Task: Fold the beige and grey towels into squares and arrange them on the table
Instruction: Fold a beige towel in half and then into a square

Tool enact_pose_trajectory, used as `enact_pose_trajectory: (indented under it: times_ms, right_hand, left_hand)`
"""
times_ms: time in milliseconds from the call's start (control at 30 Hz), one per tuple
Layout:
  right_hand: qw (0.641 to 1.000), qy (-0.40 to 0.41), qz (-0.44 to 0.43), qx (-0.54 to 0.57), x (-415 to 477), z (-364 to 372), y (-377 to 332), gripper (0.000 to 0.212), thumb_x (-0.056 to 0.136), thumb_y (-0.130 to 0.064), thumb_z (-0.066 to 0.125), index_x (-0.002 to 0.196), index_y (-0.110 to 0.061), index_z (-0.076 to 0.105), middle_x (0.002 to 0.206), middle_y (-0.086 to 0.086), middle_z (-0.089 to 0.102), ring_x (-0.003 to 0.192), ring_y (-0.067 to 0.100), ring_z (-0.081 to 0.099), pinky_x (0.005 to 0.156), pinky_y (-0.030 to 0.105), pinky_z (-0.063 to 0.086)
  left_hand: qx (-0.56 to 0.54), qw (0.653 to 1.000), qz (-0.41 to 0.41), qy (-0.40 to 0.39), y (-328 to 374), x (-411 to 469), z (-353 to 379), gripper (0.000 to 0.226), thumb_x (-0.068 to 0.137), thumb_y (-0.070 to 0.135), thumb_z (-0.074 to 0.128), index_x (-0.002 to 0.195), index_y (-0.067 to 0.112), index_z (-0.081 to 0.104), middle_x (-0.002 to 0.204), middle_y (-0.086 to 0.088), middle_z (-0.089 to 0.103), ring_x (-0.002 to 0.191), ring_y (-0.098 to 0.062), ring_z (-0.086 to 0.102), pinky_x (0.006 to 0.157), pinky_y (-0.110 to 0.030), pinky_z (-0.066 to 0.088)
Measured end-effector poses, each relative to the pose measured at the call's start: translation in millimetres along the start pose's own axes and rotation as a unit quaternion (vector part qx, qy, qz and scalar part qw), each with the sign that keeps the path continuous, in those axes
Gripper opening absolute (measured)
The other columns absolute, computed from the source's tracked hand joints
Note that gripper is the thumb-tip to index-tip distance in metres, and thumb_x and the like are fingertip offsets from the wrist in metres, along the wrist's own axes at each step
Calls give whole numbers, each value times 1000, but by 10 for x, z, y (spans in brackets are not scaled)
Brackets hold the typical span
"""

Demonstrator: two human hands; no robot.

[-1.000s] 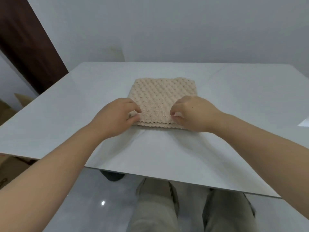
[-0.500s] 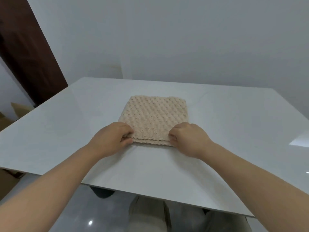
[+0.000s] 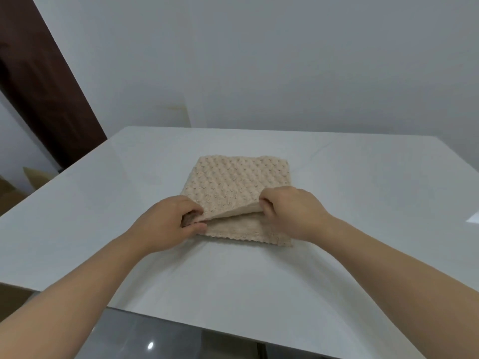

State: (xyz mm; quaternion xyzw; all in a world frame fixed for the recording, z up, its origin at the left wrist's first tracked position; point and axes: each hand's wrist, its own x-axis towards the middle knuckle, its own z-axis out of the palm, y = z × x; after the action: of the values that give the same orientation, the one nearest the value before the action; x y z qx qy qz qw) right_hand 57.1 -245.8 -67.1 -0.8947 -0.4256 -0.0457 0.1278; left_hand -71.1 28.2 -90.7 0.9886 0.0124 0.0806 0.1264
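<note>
A beige towel (image 3: 233, 182) with a bumpy weave lies folded in the middle of the white table (image 3: 363, 203). My left hand (image 3: 168, 224) pinches the near left corner of its top layer. My right hand (image 3: 290, 211) pinches the near right part of the same layer. That layer is raised off the lower one, so the lower layer's scalloped near edge shows beneath. No grey towel is in view.
The table's near edge runs across the bottom, with grey floor below it. A dark brown door (image 3: 39, 99) stands at the left and a plain white wall behind. Cardboard boxes (image 3: 15, 187) sit low at the left.
Both hands have closed on the top layer's near edge and lifted it away from the lower layer. The view has tilted up, showing more of the wall.
</note>
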Motion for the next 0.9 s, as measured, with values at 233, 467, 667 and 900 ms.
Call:
enact_pose_trajectory:
  times_ms: [233,467,667,900]
  right_hand:
    - [991,114,-10,-62,385,-94,141,28,110,-35,25,103,-18,47,78,-3,57,70,22,54,55,37,46]
    - [994,80,17,-77,601,-113,229,25,102,-11,42,125,-19,40,97,1,58,68,23,57,54,35,47]
    - [994,18,72,-75,657,-192,303,40,95,-8,46,133,-18,54,123,4,54,98,27,61,77,40,55]
    - [948,110,195,225,677,-487,507,26,95,-11,40,108,-14,62,100,3,64,78,27,68,72,44,61]
  left_hand:
    - [12,999,-19,45,-64,254,-110,16,96,36,66,105,24,72,99,11,65,94,-12,60,83,-33,50]
    - [-138,975,-146,93,-96,497,-233,14,101,25,60,90,28,69,88,11,69,81,-9,60,67,-22,44]
    - [-163,973,-123,107,32,638,-424,18,103,17,54,109,22,70,100,8,71,93,-14,64,80,-19,48]
    - [-125,967,-125,184,293,863,-681,17,103,29,52,92,29,65,80,17,61,72,-3,55,60,-25,39]
